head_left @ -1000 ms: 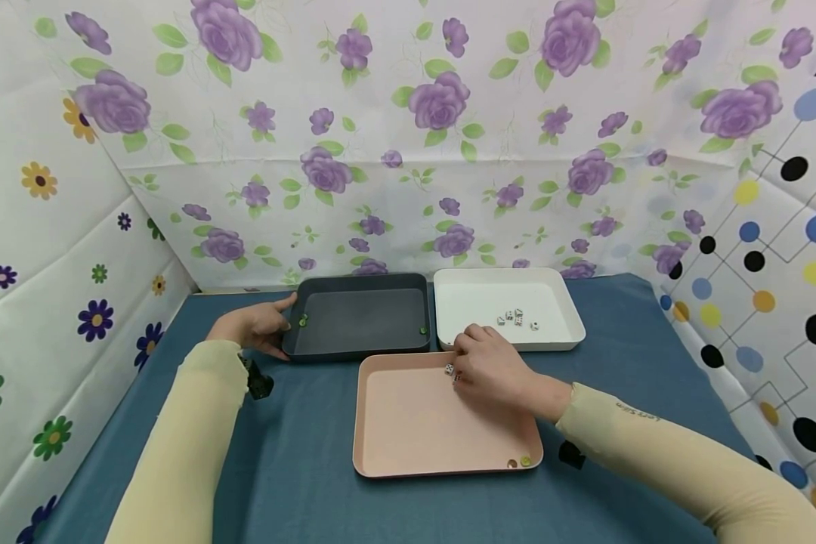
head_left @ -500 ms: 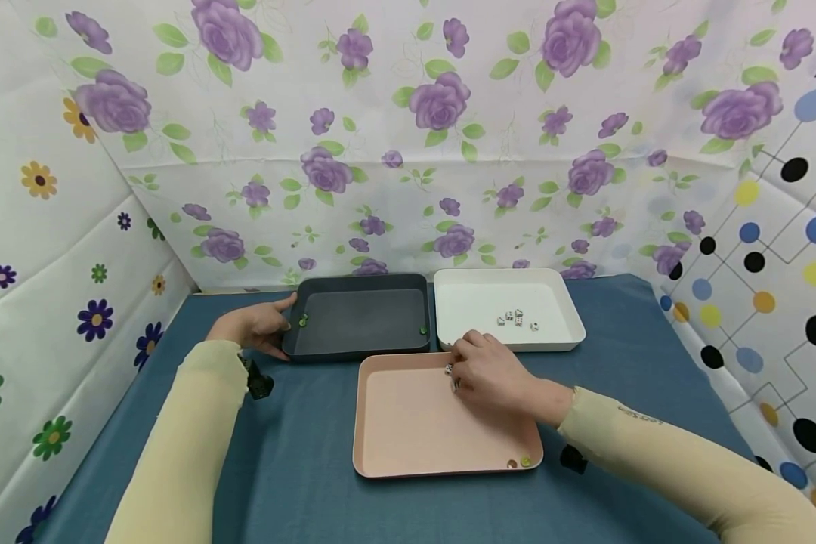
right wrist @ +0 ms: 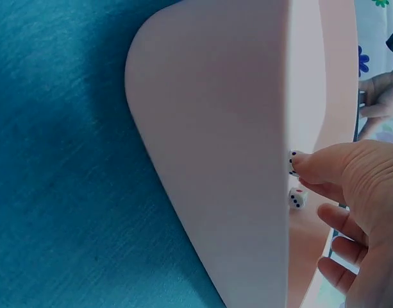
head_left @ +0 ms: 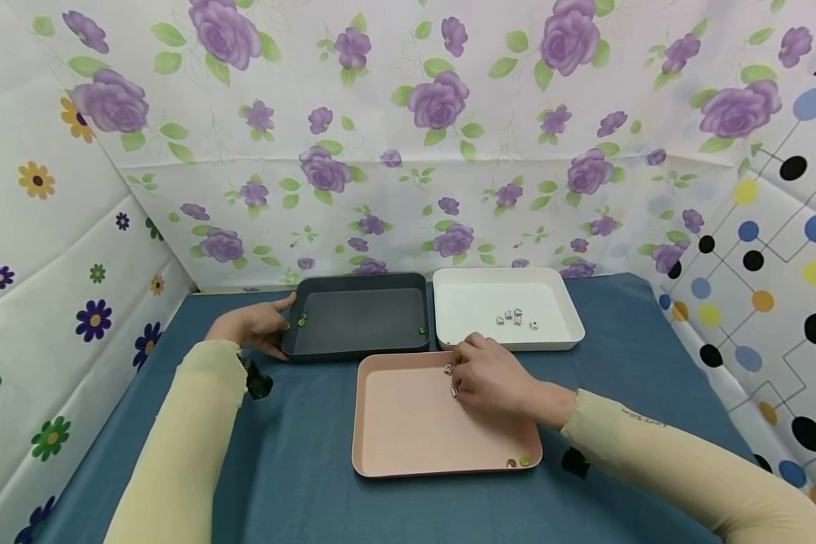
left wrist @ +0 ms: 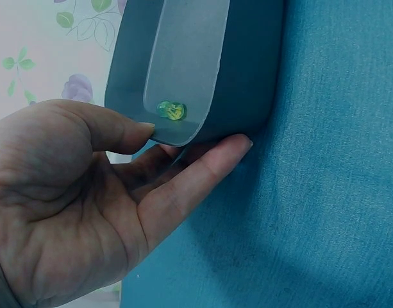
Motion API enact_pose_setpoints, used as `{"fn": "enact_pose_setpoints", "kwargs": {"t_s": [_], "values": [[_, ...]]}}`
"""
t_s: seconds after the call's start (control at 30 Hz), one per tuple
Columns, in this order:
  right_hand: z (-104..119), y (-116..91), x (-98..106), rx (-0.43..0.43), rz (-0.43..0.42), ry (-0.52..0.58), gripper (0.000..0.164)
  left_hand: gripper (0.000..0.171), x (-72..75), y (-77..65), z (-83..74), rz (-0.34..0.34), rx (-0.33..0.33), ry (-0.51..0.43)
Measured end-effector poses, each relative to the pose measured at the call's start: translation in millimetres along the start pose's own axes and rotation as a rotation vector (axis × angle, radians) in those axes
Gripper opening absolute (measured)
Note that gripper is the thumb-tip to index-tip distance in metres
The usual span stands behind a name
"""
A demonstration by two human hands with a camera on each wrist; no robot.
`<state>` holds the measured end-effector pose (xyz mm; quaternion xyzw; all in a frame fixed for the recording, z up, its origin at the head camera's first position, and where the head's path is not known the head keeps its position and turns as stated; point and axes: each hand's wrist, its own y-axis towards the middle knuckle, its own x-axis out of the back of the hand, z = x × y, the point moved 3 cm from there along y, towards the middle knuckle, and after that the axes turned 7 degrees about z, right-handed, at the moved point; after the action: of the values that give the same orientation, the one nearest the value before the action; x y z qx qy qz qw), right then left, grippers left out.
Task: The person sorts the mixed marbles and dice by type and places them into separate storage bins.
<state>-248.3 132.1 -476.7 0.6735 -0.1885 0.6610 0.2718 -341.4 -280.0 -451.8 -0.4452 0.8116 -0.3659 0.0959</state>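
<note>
My left hand (head_left: 255,325) holds the left end of the dark grey tray (head_left: 360,313), thumb at its rim and fingers against the outside wall. A green-yellow glassy piece (left wrist: 172,110) lies inside near that corner. Over the far part of the pink tray (head_left: 408,423), my right hand (head_left: 496,378) pinches a white die (right wrist: 293,163) at its thumb tip; the index fingertip is mostly hidden behind the thumb. A second die (right wrist: 297,199) is beside it, close to the fingers. The other fingers are bent loosely.
A white tray (head_left: 564,332) with several dice (head_left: 517,318) stands at the back right, beside the dark tray. Two small pieces, one brown (head_left: 511,463) and one yellow-green (head_left: 525,460), lie in the pink tray's near right corner. Another green piece (head_left: 422,331) is in the dark tray's right side.
The right hand has shifted slightly, and the die at its thumb now shows more clearly, a little nearer the front. The left hand keeps its place on the dark tray.
</note>
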Motion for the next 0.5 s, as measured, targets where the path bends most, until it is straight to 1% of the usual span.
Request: {"fn": "enact_pose_setpoints", "kwargs": {"t_s": [0.2,0.33,0.5], "values": [[-1.1,0.2,7.0,-0.033,-0.026,0.044,0.003,0.079,0.1,-0.2,0.7,0.002,-0.007,0.002],[-4.2,0.2,17.3,-0.046,-0.082,0.068,0.004,0.079,0.1,0.2,0.5,-0.002,-0.009,0.005],[-9.3,-1.0,34.5,-0.041,-0.164,0.045,0.004,0.078,0.4,0.1,1.0,-0.003,-0.009,0.005]]}}
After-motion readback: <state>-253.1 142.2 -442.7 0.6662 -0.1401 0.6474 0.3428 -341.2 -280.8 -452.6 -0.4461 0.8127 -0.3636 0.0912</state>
